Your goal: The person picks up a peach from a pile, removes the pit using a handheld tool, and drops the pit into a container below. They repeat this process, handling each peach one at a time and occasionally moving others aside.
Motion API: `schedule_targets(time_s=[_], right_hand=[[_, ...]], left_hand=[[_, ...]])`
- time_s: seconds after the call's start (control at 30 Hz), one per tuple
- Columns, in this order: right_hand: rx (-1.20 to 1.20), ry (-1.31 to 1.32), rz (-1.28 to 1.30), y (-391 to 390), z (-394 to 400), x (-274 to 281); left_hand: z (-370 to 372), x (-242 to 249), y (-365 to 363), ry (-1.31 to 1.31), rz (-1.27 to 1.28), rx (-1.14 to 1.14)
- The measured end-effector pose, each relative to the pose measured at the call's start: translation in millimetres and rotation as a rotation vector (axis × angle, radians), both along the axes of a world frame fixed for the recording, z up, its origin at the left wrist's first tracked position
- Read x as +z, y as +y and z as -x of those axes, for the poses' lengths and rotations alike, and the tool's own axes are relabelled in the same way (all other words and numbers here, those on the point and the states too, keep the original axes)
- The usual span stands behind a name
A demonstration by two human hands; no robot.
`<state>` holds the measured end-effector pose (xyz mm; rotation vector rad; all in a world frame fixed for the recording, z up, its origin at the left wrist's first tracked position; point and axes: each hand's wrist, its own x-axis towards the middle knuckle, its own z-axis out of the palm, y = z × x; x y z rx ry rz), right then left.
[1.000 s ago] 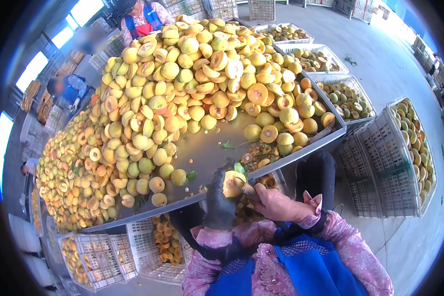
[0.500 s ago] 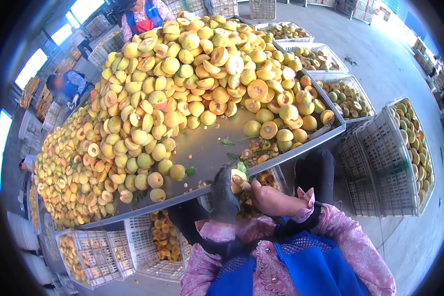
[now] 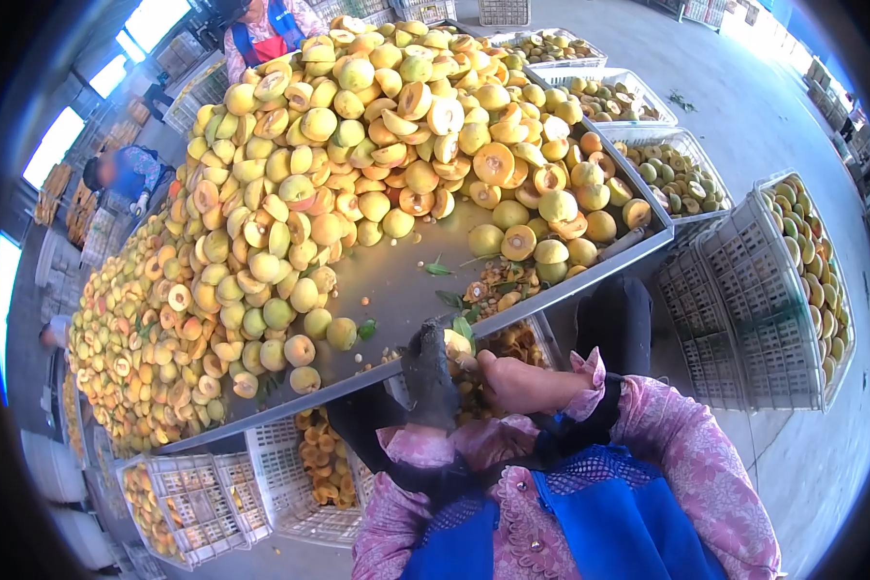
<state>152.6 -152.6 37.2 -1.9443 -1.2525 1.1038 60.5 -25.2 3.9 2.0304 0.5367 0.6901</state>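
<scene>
My left hand [image 3: 429, 379], in a dark glove, is closed around a piece of yellow peach [image 3: 457, 344] at the near edge of the metal table. Close on the right of that fruit is my bare right hand [image 3: 530, 383], its fingers curled and pressed together. Whatever they grip is hidden. A large heap of yellow peaches [image 3: 290, 208], many cut in halves, covers much of the table [image 3: 396, 280]. Loose pits and peach scraps [image 3: 501, 287] lie with green leaves beyond my hands. Below them, more peach pieces [image 3: 522, 345] sit in a crate, partly hidden by my hands.
White crates of peaches [image 3: 691, 174] line the table's right side. A taller crate stack [image 3: 744, 309] stands at the right. More crates [image 3: 203, 503] are under the near edge at the left. Co-workers [image 3: 266, 29] stand at the far and left sides.
The view has shifted slightly, so the table and heap sit a little further left. My hands stay together at the peach; my right hand's fingers have moved a little against it.
</scene>
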Motion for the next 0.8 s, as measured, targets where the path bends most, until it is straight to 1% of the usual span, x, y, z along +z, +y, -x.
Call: schedule_targets(time_s=[0.03, 0.07, 0.1, 0.13, 0.2, 0.27, 0.3, 0.33, 0.37, 0.4, 0.43, 0.47, 0.5, 0.53, 0.57, 0.6, 0.63, 0.67, 0.7, 0.73, 0.77, 0.8], right_hand=[[-0.003, 0.000, -0.001, -1.0, -0.4, -0.5], [0.037, -0.058, -0.060, -2.8, -1.6, -0.4], [0.077, -0.116, -0.118, -4.3, -1.5, -0.5], [0.074, -0.117, -0.118, -4.0, -1.3, -2.6], [0.113, -0.020, -0.105, -1.1, -1.4, -8.6], [0.097, 0.002, -0.072, 1.0, 1.0, -9.1], [0.083, 0.027, -0.038, 1.4, 3.0, -10.0], [0.086, 0.029, -0.036, 0.8, 4.4, -16.4], [0.087, 0.012, -0.131, 1.2, 4.4, -26.7], [0.085, -0.006, -0.229, 3.4, 5.0, -27.4], [0.084, -0.006, -0.231, 4.2, 5.5, -26.6], [0.023, 0.344, -0.122, 4.6, 5.5, -24.3], [-0.039, 0.693, -0.007, 5.1, 6.0, -18.7], [-0.037, 0.693, -0.006, 4.7, 6.3, -12.5], [-0.050, 0.977, -0.004, 4.2, 5.7, -6.3], [-0.065, 1.261, -0.001, 4.1, 5.2, -3.5], [-0.063, 1.262, -0.001, 3.9, 7.0, -6.0], [-0.062, 1.356, -0.008, 3.4, 9.9, -10.3], [-0.061, 1.451, -0.016, 3.0, 11.3, -11.0], [-0.063, 1.452, -0.014, 1.2, 11.4, -10.0], [-0.016, 1.414, -0.050, -1.4, 11.1, -7.0], [0.032, 1.376, -0.085, -3.5, 10.4, -4.8]], left_hand=[[-0.3, -2.5, -1.5, -0.034, 0.298, 0.050], [-0.6, -4.6, -2.5, -0.068, 0.597, 0.100], [-0.3, -5.8, -1.9, -0.066, 0.597, 0.096], [-0.4, -6.4, -0.1, -0.077, 0.604, 0.098], [-0.2, -7.7, 2.2, -0.091, 0.612, 0.098], [1.6, -9.3, 3.2, -0.084, 0.384, 0.039], [2.6, -5.8, 2.7, -0.083, 0.385, 0.041], [4.2, -0.2, 1.3, -0.045, 0.531, 0.077], [4.8, 3.9, 1.4, -0.006, 0.673, 0.111], [4.6, 3.8, 1.9, -0.005, 0.669, 0.111], [3.5, 2.8, 0.9, -0.091, 0.725, 0.116], [2.3, 2.1, -0.4, -0.179, 0.782, 0.121], [1.6, 6.0, -2.1, -0.179, 0.783, 0.122], [1.6, 12.5, -3.5, -0.244, 0.787, 0.118], [1.7, 16.5, -3.3, -0.311, 0.787, 0.114], [3.1, 11.1, -1.6, -0.312, 0.785, 0.116], [5.2, 1.9, 0.0, -0.323, 1.002, 0.119], [7.0, -5.2, 1.1, -0.333, 1.220, 0.121], [6.2, -3.8, 1.3, -0.333, 1.220, 0.122], [4.9, -2.3, 1.3, -0.377, 1.367, 0.082], [4.2, -0.4, 0.7, -0.424, 1.513, 0.040], [9.9, 0.3, 0.5, -0.427, 1.515, 0.041]])
